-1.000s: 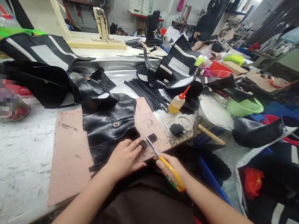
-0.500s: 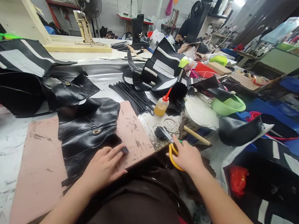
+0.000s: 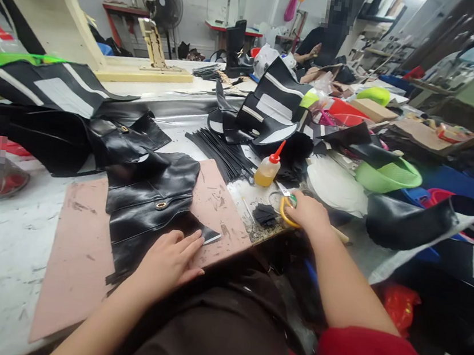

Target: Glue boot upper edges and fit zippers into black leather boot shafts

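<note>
My left hand (image 3: 170, 258) lies flat, fingers stretched, on a black leather piece (image 3: 151, 207) that rests on a pink cutting mat (image 3: 81, 250). Its fingertips touch a small black strip (image 3: 210, 235) at the leather's edge. My right hand (image 3: 308, 212) is closed on yellow-handled scissors (image 3: 286, 204), which lie low over the table's right part beside a glue bottle (image 3: 269, 169) with a red nozzle. A small pile of black scraps (image 3: 266, 214) sits just left of that hand.
A bundle of thin black strips (image 3: 223, 150) lies behind the mat. Black-and-white boot uppers (image 3: 271, 110) stand behind the bottle, more black leather (image 3: 53, 126) at left. A green bowl (image 3: 386, 174) and a white sheet (image 3: 335, 186) sit right. Another person (image 3: 323, 38) works far back.
My right hand has carried the scissors from near my lap out to the right and onto the table by the glue bottle. My left hand has stayed on the leather.
</note>
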A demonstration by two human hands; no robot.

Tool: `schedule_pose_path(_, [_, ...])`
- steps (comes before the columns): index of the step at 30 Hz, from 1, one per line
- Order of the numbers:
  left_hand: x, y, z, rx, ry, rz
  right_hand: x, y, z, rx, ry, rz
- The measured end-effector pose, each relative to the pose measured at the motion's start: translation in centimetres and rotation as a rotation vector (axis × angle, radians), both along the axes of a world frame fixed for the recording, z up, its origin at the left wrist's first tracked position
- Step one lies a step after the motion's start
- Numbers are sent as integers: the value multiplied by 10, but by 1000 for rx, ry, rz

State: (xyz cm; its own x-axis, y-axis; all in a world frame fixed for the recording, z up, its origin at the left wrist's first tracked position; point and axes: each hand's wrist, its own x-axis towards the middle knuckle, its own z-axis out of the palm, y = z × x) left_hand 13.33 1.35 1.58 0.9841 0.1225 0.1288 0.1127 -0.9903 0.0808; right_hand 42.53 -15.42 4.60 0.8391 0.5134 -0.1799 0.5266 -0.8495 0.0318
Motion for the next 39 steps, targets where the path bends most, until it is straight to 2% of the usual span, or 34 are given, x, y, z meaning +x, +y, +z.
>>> schedule_pose_path(2, [1, -2, 2, -42, 2, 16, -9, 9, -1, 54, -104, 59])
schedule_pose_path(3, [2, -2, 3, -68, -6, 27, -19, 14, -2, 131, -155, 138])
schedule_pose_path(5, [3, -3, 2, -119, -37, 54, -47, 23, -7, 362, -171, 462])
schedule_pose_path(7, [6, -3, 1, -154, -70, 73, -78, 35, -14, 564, -81, 909])
schedule_pose_path(8, [7, -3, 1, -163, -80, 77, -92, 41, -19, 618, -40, 1101])
schedule_pose_path(9, [8, -3, 1, -165, -88, 80, -104, 47, -23, 651, -26, 1242])
schedule_pose_path(11, [11, -4, 1, -153, -106, 78, -117, 57, -32, 684, -69, 1385])
schedule_pose_path(13, [13, -6, 1, -117, -142, 60, -119, 65, -37, 722, -106, 1410])
schedule_pose_path(15, [16, -8, -1, -63, -207, 34, -117, 68, -39, 773, -45, 1383])
schedule_pose_path(18, [19, -11, -6, 9, -339, 14, -114, 69, -38, 819, 229, 1251])
schedule_pose_path(21, [20, -12, -9, 14, -433, 15, -117, 68, -35, 785, 509, 1091])
schedule_pose_path(26, [16, -12, -8, -38, -466, -13, -120, 70, -28, 713, 734, 950])
schedule_pose_path(33, [12, -10, -13, -126, -553, -53, -119, 74, -23, 704, 850, 971])
schedule_pose_path(39, [11, -11, -12, -152, -566, -33, -121, 71, -32, 844, 914, 948])
